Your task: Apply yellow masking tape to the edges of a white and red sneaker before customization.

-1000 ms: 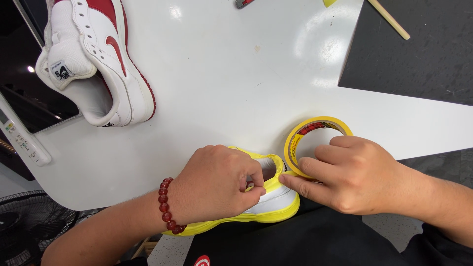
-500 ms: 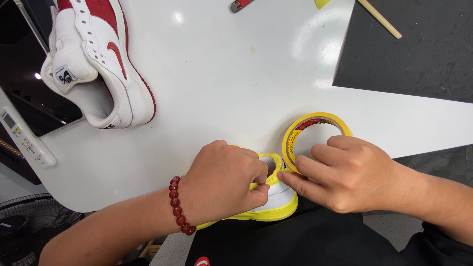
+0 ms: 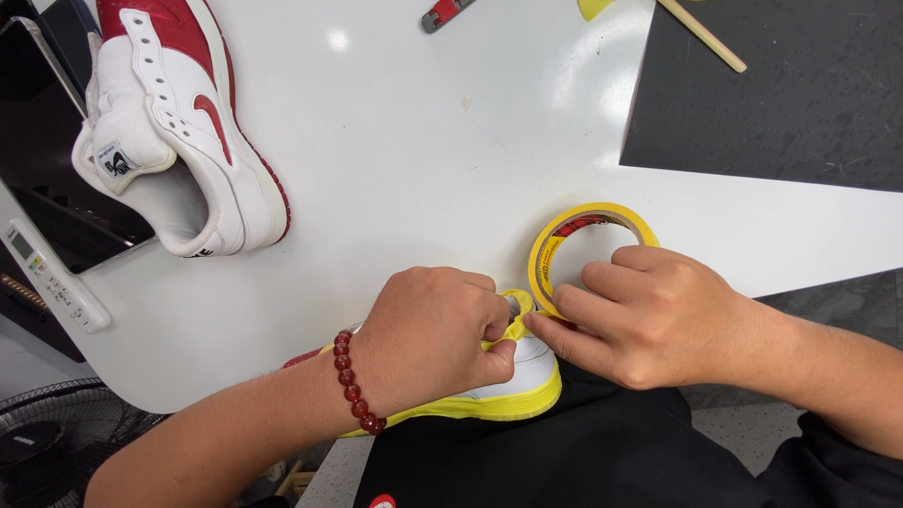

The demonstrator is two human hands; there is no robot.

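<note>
A white sneaker (image 3: 513, 381) with yellow tape round its sole lies at the table's near edge, on my lap. My left hand (image 3: 428, 329), with a red bead bracelet on the wrist, grips the shoe's top and pinches a fold of the yellow tape. My right hand (image 3: 649, 315) presses its fingertips against the same tape at the shoe's heel. A roll of yellow masking tape (image 3: 588, 235) lies flat on the table just behind my right hand, partly hidden by it.
A second white and red sneaker (image 3: 179, 122) rests on its side at the far left of the white table (image 3: 423, 160). A dark mat (image 3: 781, 94) covers the far right, with a wooden stick (image 3: 705, 38) and a red tool (image 3: 444, 13) beyond. A fan (image 3: 47, 433) stands lower left.
Both hands stay on the taped shoe; my fingers have shifted slightly along the tape at the heel. The view has tilted a little.
</note>
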